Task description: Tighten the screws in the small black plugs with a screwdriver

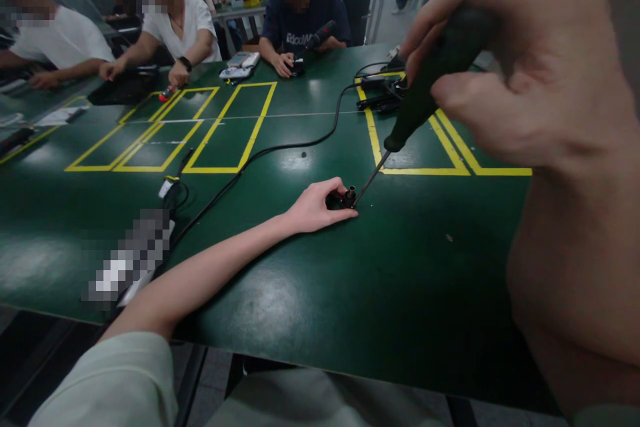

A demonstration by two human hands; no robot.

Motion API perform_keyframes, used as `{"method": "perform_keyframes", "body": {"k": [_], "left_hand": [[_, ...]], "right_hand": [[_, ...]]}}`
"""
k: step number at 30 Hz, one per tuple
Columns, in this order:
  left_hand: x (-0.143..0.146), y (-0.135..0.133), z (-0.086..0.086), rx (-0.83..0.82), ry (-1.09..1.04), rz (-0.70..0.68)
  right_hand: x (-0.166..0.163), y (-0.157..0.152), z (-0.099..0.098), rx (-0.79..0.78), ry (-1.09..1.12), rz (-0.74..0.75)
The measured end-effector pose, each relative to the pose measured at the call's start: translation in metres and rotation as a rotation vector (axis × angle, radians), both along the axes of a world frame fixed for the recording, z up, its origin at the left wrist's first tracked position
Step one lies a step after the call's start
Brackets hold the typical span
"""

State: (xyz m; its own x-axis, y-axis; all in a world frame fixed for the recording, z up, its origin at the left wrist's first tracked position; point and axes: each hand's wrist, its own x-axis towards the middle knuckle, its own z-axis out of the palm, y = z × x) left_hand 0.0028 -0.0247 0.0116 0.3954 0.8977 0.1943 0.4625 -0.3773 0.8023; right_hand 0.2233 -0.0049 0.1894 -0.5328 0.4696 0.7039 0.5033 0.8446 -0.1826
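My left hand [320, 205] rests on the green tabletop, its thumb and fingers closed around a small dark connector-like part [349, 197] with a short tube end standing up. High on the right and close to the camera, my right hand [530, 67] grips the dark green handle of a screwdriver [425, 90]. The screwdriver slants down to the left, and its thin shaft reaches the small part at my left fingertips. Whether the tip sits in a screw is too small to tell.
A black cable [295, 145] curves across the green table [310, 307] to black devices [383, 93] at the back. Yellow tape [425, 172] marks rectangles. A blurred-out item [133, 260] lies by my left forearm. Several people work across the table, one beside a red-and-black tool [167, 93].
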Motion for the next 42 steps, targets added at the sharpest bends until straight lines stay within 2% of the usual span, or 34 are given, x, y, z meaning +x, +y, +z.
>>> {"method": "perform_keyframes", "body": {"k": [4, 10, 15, 20, 25, 31, 37, 42], "left_hand": [[0.0, -0.0001, -0.0008, 0.008, 0.015, 0.008], [-0.0005, 0.0004, -0.0014, 0.023, 0.012, 0.004], [-0.0004, 0.0006, -0.0004, 0.012, 0.022, 0.008], [-0.0004, 0.0003, -0.0004, 0.019, 0.021, -0.001], [-0.0003, 0.0003, -0.0002, 0.019, 0.036, 0.009], [-0.0002, 0.0001, 0.0006, 0.02, 0.006, -0.002], [-0.0004, 0.0, -0.0003, 0.016, 0.021, 0.002], [-0.0006, -0.0004, -0.0012, 0.012, 0.022, -0.002]], "right_hand": [[0.0007, 0.0017, 0.0007, 0.033, -0.01, -0.157], [-0.0002, -0.0018, 0.0014, 0.004, -0.013, 0.019], [-0.0034, -0.0016, 0.0003, 0.014, 0.077, -0.08], [-0.0024, -0.0032, 0.0008, -0.007, 0.047, 0.03], [-0.0027, -0.0025, 0.0017, 0.041, 0.03, -0.148], [-0.0027, -0.0037, 0.0006, -0.014, 0.02, -0.013], [-0.0044, -0.0019, -0.0013, 0.059, 0.034, -0.149], [-0.0041, -0.0016, -0.0008, -0.008, 0.067, -0.014]]}}
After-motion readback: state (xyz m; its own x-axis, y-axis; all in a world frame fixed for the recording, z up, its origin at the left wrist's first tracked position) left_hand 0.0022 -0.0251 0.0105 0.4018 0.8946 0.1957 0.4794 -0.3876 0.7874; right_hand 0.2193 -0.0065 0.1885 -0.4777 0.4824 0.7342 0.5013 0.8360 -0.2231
